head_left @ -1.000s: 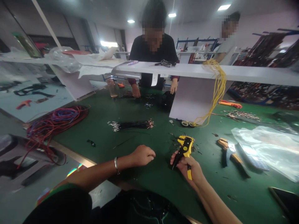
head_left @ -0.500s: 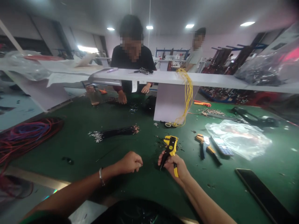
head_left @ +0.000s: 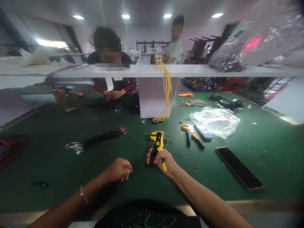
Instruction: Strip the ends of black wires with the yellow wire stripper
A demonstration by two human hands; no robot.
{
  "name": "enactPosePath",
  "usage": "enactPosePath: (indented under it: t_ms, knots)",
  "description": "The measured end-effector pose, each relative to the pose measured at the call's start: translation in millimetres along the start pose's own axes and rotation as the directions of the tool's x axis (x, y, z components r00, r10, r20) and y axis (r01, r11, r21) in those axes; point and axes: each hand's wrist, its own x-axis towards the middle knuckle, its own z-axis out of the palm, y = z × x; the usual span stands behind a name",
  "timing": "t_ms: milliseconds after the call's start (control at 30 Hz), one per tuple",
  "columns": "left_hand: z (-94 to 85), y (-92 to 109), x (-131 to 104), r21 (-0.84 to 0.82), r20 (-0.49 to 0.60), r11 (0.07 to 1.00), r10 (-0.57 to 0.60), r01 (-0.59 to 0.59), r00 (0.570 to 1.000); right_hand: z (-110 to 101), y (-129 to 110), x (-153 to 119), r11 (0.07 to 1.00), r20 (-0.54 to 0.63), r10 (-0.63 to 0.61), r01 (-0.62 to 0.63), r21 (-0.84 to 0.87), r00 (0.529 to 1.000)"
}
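My right hand (head_left: 163, 158) is wrapped round the yellow and black wire stripper (head_left: 158, 144), whose jaws point away from me over dark scraps on the green table (head_left: 133, 190). Left of it, my left hand (head_left: 121, 169) is closed above the table with thumb and fingers together; whatever they may pinch is too small to make out. Beyond my left hand lies a bundle of black wires (head_left: 99, 139) with pale tips at the left end and copper-coloured tips at the right.
Orange-handled pliers (head_left: 191, 134), a keypad device (head_left: 204, 131), a clear plastic bag (head_left: 217, 122) and a black phone (head_left: 238, 167) lie at right. Yellow wires (head_left: 167, 88) hang from the white shelf (head_left: 197, 70). A person (head_left: 111, 85) is across the table.
The view has turned right, so most things sit further left. The person across has brought both hands together. My right hand still holds the stripper, and my left remains closed.
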Motion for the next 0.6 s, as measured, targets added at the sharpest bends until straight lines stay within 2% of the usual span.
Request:
enactPosePath:
  t_ms: [167,233,367,600]
  knots:
    - [2.7,4,8,0.151,-0.022,0.977,0.158,-0.153,0.987,-5,-1,3,0.999,0.01,-0.019,0.019,0.028,1.0]
    - [4.9,6,9,0.181,-0.041,0.967,0.19,-0.179,0.981,-4,-2,2,1.0,0.007,-0.009,0.009,0.029,1.0]
    - [7.8,10,11,0.158,-0.009,0.973,0.17,-0.166,0.985,-1,-4,1,0.999,0.0,-0.01,0.01,0.03,1.0]
    - [10.3,17,7,0.092,-0.033,0.991,0.1,-0.096,0.994,-1,-2,-4,1.0,-0.009,0.009,-0.009,-0.006,1.0]
